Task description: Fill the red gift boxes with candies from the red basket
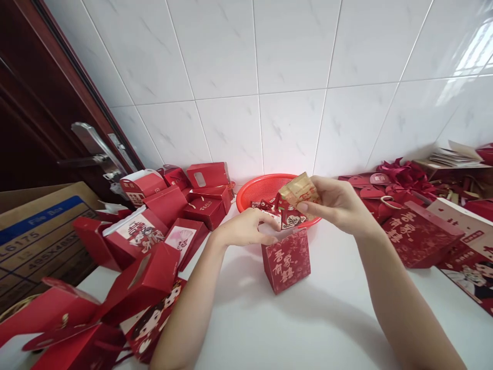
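Right-hand fingers [335,205]: clenched on a flat gold-tan rectangular packet with red print [297,191]. It is pinched at its right end between thumb and fingers, held tilted over the basket. Left-hand fingers [246,227]: bent, thumb and index extended toward the box top; whether anything is gripped cannot be told, as contact is hidden by the hand.

Just below the left fingertips: an upright dark-red card box with pale gold characters [288,263], stood on the white table [246,318]. Whether its top edge is touched by the thumb cannot be told.

Directly beyond both hands: a round bright-red perforated plastic basket [250,189], partly covered by the hands. Small red wrapped packets with white patches [295,218] are held in it, between the two sets of fingers.

Left of the left fingers: a heap of red card gift boxes [150,272], some windowed, some printed with figures. Farther left, a brown cardboard carton with a blue stripe [42,239] and a dark-red door with metal handle [31,92].

Right of the right fingers: more red printed boxes [419,234], dark-pink ribbon [408,174] and a stack of pale papers [454,155]. Behind everything: a white tiled wall [292,46].
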Demonstrator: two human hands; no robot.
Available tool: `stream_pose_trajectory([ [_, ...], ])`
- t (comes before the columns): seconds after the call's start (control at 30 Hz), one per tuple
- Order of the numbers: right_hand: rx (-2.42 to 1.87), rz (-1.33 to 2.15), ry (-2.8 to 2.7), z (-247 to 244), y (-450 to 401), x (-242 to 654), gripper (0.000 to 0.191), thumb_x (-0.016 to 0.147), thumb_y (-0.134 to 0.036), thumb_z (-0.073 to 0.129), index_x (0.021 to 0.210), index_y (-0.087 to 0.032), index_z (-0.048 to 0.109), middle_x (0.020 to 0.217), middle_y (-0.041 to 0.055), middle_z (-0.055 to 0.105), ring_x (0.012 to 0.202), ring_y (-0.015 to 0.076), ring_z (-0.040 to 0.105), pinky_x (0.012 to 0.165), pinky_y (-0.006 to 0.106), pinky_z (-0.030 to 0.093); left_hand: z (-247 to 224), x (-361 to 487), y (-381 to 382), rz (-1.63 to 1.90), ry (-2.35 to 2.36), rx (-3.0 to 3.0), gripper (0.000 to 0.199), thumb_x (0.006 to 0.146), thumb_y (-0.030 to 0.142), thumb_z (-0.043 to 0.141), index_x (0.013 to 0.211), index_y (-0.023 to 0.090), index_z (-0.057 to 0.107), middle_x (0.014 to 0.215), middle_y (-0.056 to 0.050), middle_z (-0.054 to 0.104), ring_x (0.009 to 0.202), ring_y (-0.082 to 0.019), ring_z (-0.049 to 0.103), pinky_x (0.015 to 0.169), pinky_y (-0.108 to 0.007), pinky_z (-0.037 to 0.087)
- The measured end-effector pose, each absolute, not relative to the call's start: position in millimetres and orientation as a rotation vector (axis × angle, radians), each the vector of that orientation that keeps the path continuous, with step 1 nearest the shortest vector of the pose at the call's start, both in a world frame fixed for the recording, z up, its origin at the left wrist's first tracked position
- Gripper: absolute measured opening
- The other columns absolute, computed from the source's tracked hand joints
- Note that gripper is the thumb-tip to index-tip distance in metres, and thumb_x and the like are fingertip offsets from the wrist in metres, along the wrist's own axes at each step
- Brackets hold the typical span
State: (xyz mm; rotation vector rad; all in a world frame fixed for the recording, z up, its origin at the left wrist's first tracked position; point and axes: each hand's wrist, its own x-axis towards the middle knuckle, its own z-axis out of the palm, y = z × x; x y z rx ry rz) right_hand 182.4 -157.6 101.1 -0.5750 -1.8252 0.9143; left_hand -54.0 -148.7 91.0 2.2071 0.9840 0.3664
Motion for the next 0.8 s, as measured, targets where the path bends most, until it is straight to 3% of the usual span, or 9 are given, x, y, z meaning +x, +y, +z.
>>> stream_pose_trajectory([
  [0.17, -0.611, 0.868, -2.041, 96, -149, 179, 0.027, 0.085, -0.043, 0.073, 0.095, -0.018, 0.07, 0.081, 0.0039, 0.065, 0.073, 0.0178, 0.06, 0.062, 0.03, 0.051, 91, -54, -150, 0.284, 1.163, 2.189, 0.041, 0.065, 0.034, 0.079, 0.104, 0.018, 0.076, 0.09, -0.001, 0.074, 0.079, -0.022, 0.067, 0.065, -0.028, 0.047],
  [0.37, -0.603, 1.016, -1.98, 93, -145, 182, 0.028, 0.089, -0.043, 0.068, 0.102, -0.017, 0.065, 0.082, 0.0033, 0.062, 0.069, 0.0155, 0.057, 0.057, 0.027, 0.049, 92, -55, -149, 0.309, 1.097, 2.198, 0.058, 0.064, 0.026, 0.077, 0.122, 0.02, 0.07, 0.121, -0.005, 0.071, 0.095, -0.025, 0.069, 0.079, -0.03, 0.051],
  [0.43, -0.611, 1.018, -2.021, 95, -147, 185, 0.026, 0.091, -0.041, 0.066, 0.1, -0.016, 0.064, 0.079, 0.002, 0.059, 0.066, 0.0136, 0.055, 0.055, 0.026, 0.046, 92, -55, -147, 0.322, 1.086, 2.223, 0.055, 0.064, 0.024, 0.075, 0.118, 0.019, 0.071, 0.115, -0.005, 0.073, 0.089, -0.024, 0.069, 0.075, -0.03, 0.051],
  [0.53, -0.63, 0.925, -2.193, 100, -149, 188, 0.02, 0.092, -0.036, 0.064, 0.089, -0.016, 0.062, 0.07, -0.0009, 0.054, 0.061, 0.0107, 0.048, 0.052, 0.023, 0.04, 92, -55, -143, 0.33, 1.057, 2.23, 0.048, 0.064, 0.023, 0.073, 0.111, 0.017, 0.073, 0.089, -0.001, 0.073, 0.076, -0.021, 0.066, 0.064, -0.028, 0.047],
  [0.67, -0.684, 0.857, -2.397, 103, -147, 192, 0.018, 0.092, -0.031, 0.059, 0.079, -0.018, 0.06, 0.064, -0.0033, 0.051, 0.053, 0.0084, 0.043, 0.046, 0.021, 0.033, 89, -54, -139, 0.274, 1.006, 2.173, 0.055, 0.064, 0.019, 0.07, 0.119, 0.017, 0.071, 0.06, 0.005, 0.064, 0.06, -0.018, 0.061, 0.056, -0.026, 0.044],
  [0.73, -0.712, 0.83, -2.41, 102, -146, 193, 0.021, 0.092, -0.031, 0.059, 0.076, -0.018, 0.061, 0.066, -0.0022, 0.054, 0.055, 0.0091, 0.045, 0.047, 0.022, 0.035, 87, -54, -138, 0.278, 0.983, 2.147, 0.059, 0.064, 0.019, 0.071, 0.123, 0.018, 0.07, 0.068, 0.003, 0.07, 0.065, -0.019, 0.065, 0.06, -0.026, 0.047],
  [0.8, -0.712, 0.802, -2.359, 102, -145, 194, 0.024, 0.093, -0.034, 0.058, 0.077, -0.017, 0.063, 0.07, -0.0007, 0.056, 0.06, 0.0106, 0.049, 0.052, 0.023, 0.039, 86, -53, -138, 0.32, 0.957, 2.145, 0.065, 0.064, 0.02, 0.073, 0.129, 0.02, 0.067, 0.097, -0.001, 0.077, 0.085, -0.023, 0.07, 0.071, -0.028, 0.052],
])
